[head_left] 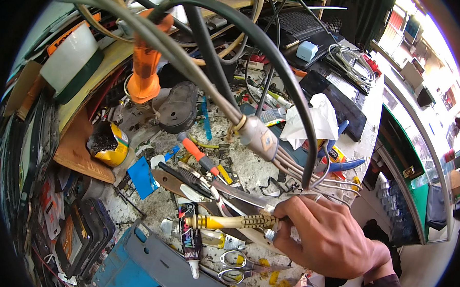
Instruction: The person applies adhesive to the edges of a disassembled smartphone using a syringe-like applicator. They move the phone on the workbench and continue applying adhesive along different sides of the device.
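Note:
My right hand (328, 235) reaches in from the lower right with its fingers curled and thumb and forefinger close together. Its fingertips meet the end of a yellow and cream tool with a perforated sleeve (237, 222); what exactly they grip is hidden. A metal blade (243, 195) runs toward the same fingers. Under the yellow tool's left end lies a black glue tube (191, 239), its white nozzle toward me. Small scissors (232, 266) lie just below. A black brush (182, 177) and a red-handled screwdriver (196, 153) rest farther up. My left hand is out of view.
Thick cables with a grey moulded joint (258, 137) cross above the bench. An orange tool (145, 73) hangs at upper left. White tissue (313, 121) covers part of blue-handled pliers (344, 165). A grey-blue device cover (153, 263) lies in front; a yellow can (109, 143) stands left.

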`<state>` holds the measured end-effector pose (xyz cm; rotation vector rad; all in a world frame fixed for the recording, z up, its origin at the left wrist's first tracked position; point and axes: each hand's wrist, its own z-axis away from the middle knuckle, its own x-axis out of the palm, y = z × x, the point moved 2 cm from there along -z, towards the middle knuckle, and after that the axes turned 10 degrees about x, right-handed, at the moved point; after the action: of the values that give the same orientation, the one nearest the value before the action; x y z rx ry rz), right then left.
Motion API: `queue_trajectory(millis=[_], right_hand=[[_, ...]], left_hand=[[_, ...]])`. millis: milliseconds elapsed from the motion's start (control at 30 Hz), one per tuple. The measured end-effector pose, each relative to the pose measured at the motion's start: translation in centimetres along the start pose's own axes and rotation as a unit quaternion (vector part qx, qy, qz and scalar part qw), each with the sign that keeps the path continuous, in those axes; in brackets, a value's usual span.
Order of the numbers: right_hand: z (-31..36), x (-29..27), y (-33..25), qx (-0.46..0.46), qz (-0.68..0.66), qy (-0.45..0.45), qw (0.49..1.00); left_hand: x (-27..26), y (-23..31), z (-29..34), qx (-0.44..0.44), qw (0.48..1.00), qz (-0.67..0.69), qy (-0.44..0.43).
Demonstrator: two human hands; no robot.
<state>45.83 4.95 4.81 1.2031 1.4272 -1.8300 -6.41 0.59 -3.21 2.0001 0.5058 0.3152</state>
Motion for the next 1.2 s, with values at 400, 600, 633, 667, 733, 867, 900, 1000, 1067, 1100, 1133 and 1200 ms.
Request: queue_trajectory(millis=[400,600,633,667,733,867,900,1000,1067,1100,1133,1200], right_hand=[[-0.8,0.8,0.1,-0.111,0.027,0.024,0.993],[-1.3,1.0,-0.2,-0.229,-0.080,0.017,0.970],[-1.3,0.9,-0.4,-0.224,-0.089,0.023,0.970],[-1.4,0.8,-0.6,-0.230,-0.096,0.043,0.968],[-1.5,0.7,-1.1,-0.241,-0.108,0.080,0.961],[-1.7,1.1,-2.1,-0.229,-0.044,-0.023,0.972],[-1.9,1.1,-2.2,-0.245,-0.033,-0.010,0.969],[-2.4,1.6,-2.7,-0.303,-0.084,0.037,0.948],[-2.1,1.7,-3.0,-0.365,-0.132,0.082,0.918],[-1.8,1.6,-3.2,-0.394,-0.139,0.122,0.900],[-1.5,1.6,-3.3,-0.423,-0.147,0.160,0.880],[-0.8,1.5,-3.4,-0.445,-0.139,0.168,0.869]], left_hand=[[2.4,0.7,-0.5,-0.108,0.974,0.190,0.063],[10.2,4.4,-1.4,-0.159,0.927,0.339,0.025],[10.9,4.8,-1.4,-0.162,0.927,0.337,0.037],[11.4,5.0,-1.4,-0.166,0.926,0.336,0.049],[11.8,5.3,-1.4,-0.162,0.937,0.305,0.057],[11.4,5.3,-1.4,-0.167,0.945,0.271,0.075],[11.3,5.2,-1.4,-0.163,0.947,0.268,0.067],[11.2,5.2,-1.5,-0.158,0.944,0.284,0.052],[11.1,5.0,-1.6,-0.165,0.931,0.321,0.055],[11.0,5.0,-1.6,-0.167,0.929,0.324,0.056],[10.8,4.9,-1.6,-0.165,0.929,0.326,0.055],[10.3,4.8,-1.6,-0.162,0.930,0.326,0.053]])
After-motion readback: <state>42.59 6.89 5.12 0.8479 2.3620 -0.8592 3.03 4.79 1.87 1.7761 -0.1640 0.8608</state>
